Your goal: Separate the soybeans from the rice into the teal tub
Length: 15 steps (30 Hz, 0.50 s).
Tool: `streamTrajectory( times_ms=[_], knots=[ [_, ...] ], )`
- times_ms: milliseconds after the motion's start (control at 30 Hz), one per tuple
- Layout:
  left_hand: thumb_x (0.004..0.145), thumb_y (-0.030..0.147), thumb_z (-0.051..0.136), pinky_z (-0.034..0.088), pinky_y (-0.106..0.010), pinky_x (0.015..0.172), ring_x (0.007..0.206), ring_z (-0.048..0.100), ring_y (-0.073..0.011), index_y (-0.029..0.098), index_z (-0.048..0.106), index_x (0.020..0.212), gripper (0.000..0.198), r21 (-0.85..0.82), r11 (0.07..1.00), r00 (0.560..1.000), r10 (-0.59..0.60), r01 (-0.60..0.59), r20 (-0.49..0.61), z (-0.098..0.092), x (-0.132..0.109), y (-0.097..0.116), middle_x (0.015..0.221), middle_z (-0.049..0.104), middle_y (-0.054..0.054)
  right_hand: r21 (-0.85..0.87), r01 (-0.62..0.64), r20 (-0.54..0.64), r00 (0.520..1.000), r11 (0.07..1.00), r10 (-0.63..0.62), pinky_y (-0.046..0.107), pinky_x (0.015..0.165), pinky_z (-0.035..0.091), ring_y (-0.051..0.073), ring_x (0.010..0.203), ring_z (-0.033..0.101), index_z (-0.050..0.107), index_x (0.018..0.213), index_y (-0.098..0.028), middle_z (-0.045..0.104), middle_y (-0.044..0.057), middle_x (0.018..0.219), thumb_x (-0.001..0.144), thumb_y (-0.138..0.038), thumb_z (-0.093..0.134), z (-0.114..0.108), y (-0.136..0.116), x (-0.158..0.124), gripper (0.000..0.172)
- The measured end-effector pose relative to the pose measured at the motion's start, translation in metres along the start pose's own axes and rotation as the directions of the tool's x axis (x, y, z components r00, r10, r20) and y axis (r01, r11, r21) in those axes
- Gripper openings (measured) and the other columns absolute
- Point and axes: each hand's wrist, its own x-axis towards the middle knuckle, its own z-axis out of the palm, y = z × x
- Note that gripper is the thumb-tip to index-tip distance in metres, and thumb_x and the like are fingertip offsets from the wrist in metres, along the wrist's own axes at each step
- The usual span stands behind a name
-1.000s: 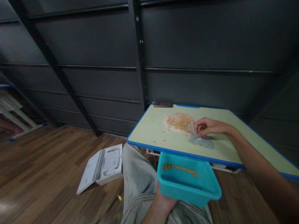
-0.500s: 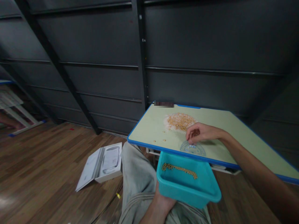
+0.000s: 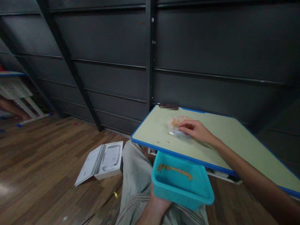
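My right hand [image 3: 194, 129] rests on the pale green tabletop [image 3: 220, 137], fingers closed on a clear plastic protractor [image 3: 178, 134] set against the near side of a pile of yellow beans [image 3: 180, 120]. My left hand [image 3: 157, 203] grips the teal plastic bin [image 3: 182, 185] from below, holding it on my lap under the table's front edge. A thin row of beans [image 3: 174, 169] lies inside the bin. A few loose beans [image 3: 163, 142] sit on the table near the left front edge.
The table has a blue rim [image 3: 178, 154] and stands against a dark metal wall. An open white box [image 3: 101, 162] lies on the wooden floor to my left. Another person's limb [image 3: 10, 107] shows at the far left edge.
My right hand has moved with the protractor from the table's front edge back up to the bean pile. The view has shifted slightly; the bin stays in my left hand.
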Motion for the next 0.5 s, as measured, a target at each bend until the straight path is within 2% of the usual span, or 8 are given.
streamTrajectory(
  times_ms=[100, 167, 267, 400, 500],
  knots=[
    [0.096, 0.058, 0.041, 0.024, -0.053, 0.125, 0.138, 0.052, -0.0307, 0.022, 0.077, 0.114, 0.054, 0.056, 0.998, 0.999, 0.032, -0.031, -0.008, 0.005, -0.006, 0.007, 0.120, 0.076, -0.008, -0.077, 0.067, -0.050, 0.996, 0.995, -0.071, 0.036, 0.085, 0.051, 0.023, 0.096, 0.069, 0.078, 0.103, -0.020, 0.076, 0.009, 0.109, 0.094, -0.032, 0.064, 0.012, -0.004, 0.020, 0.020],
    [0.096, 0.059, 0.041, 0.023, -0.053, 0.125, 0.137, 0.053, -0.0290, 0.023, 0.077, 0.113, 0.053, 0.090, 0.995, 0.999, 0.046, -0.047, 0.007, 0.007, -0.010, 0.014, 0.119, 0.077, -0.007, -0.124, 0.061, -0.049, 0.996, 0.990, -0.068, 0.035, 0.081, 0.051, 0.022, 0.091, 0.069, 0.077, 0.103, -0.020, 0.077, 0.009, 0.105, 0.095, -0.029, 0.064, 0.021, -0.005, 0.032, 0.019],
    [0.094, 0.054, 0.051, 0.025, -0.050, 0.125, 0.133, 0.057, -0.0276, 0.024, 0.078, 0.108, 0.043, 0.109, 0.991, 0.997, 0.071, -0.072, 0.014, 0.003, -0.016, 0.023, 0.115, 0.078, -0.006, -0.182, 0.070, 0.000, 0.997, 0.981, -0.071, 0.032, 0.074, 0.050, 0.020, 0.083, 0.068, 0.078, 0.102, -0.020, 0.078, 0.007, 0.099, 0.095, -0.026, 0.063, 0.032, -0.007, 0.044, 0.017],
    [0.086, 0.043, 0.066, 0.027, -0.048, 0.125, 0.126, 0.062, -0.0268, 0.025, 0.080, 0.102, 0.028, 0.058, 0.998, 0.999, 0.025, -0.027, 0.035, -0.003, -0.022, 0.031, 0.103, 0.081, -0.002, -0.177, 0.105, 0.060, 0.994, 0.979, -0.096, 0.031, 0.074, 0.049, 0.019, 0.084, 0.068, 0.078, 0.105, -0.020, 0.078, 0.006, 0.100, 0.096, -0.026, 0.062, 0.040, -0.014, 0.042, 0.019],
    [0.082, 0.048, 0.069, 0.028, -0.051, 0.124, 0.127, 0.062, -0.0288, 0.023, 0.079, 0.105, 0.035, 0.032, 0.999, 1.000, -0.012, 0.011, 0.017, -0.001, -0.021, 0.034, 0.093, 0.081, -0.003, -0.108, 0.121, 0.138, 0.985, 0.987, -0.105, 0.029, 0.075, 0.050, 0.018, 0.085, 0.068, 0.078, 0.107, -0.020, 0.078, 0.006, 0.100, 0.097, -0.029, 0.063, 0.046, -0.022, 0.034, 0.020]
  ],
)
